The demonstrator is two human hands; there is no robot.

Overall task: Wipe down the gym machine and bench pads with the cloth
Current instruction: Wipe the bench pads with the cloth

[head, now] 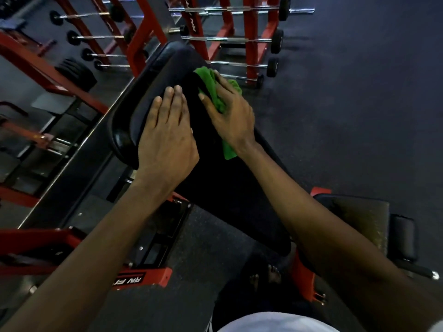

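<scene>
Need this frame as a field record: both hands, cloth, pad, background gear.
left hand: flat on the bench pad, fingers straight, holds nothing
right hand: grips the green cloth, presses it on the pad
green cloth: bunched under the right hand, one end trailing out by the wrist
bench pad: black, sloping away from the camera
second pad: lower right, untouched
barbell rack: red, beyond the pad, bars loaded
task state: wiping the upper part of the bench pad
</scene>
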